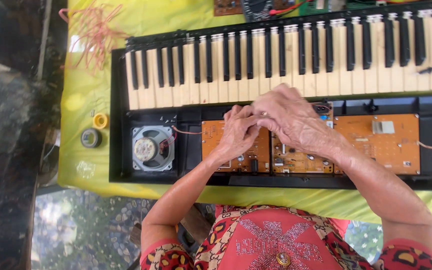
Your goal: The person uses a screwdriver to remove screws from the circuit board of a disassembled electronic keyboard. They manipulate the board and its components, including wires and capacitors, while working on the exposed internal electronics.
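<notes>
Over orange circuit board [228, 145] inside opened keyboard [296, 65]: left hand [238, 135] and right hand [288, 117] pressed together, fingers curled; whether pinching anything, cannot tell. Speaker [152, 148] left, on yellow-covered bench [86, 90].

Clasped hands hide part of the orange circuit board [216, 137]; the keyboard [296, 65] runs off right.

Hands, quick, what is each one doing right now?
Left hand: curled shut over the circuit boards, fingertips meeting the right hand; contents cannot be told.
Right hand: curled, partly over the left; any grip cannot be told.
</notes>
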